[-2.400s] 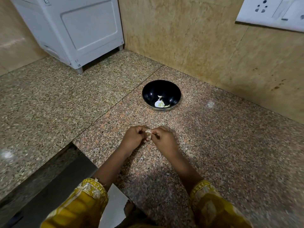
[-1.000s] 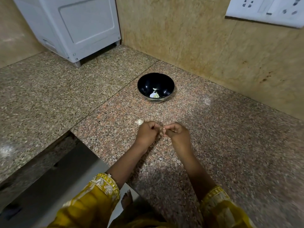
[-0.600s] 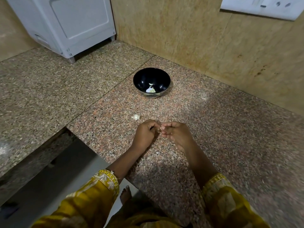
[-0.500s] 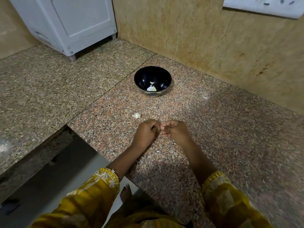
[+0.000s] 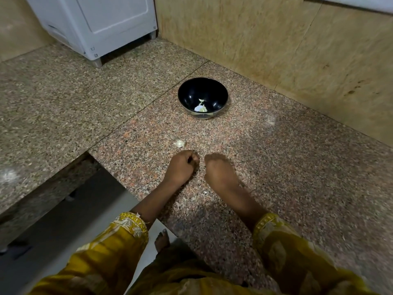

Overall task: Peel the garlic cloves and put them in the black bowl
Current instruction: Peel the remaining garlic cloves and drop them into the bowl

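Left hand (image 5: 181, 166), mid-frame, curls into a fist, anything inside hidden; right hand (image 5: 220, 171) is blurred, grip unreadable. They have parted since a moment ago. A pale garlic clove (image 5: 179, 143), possibly just skin, lies above them; black bowl (image 5: 217, 94) beyond holds peeled pieces (image 5: 201, 107).
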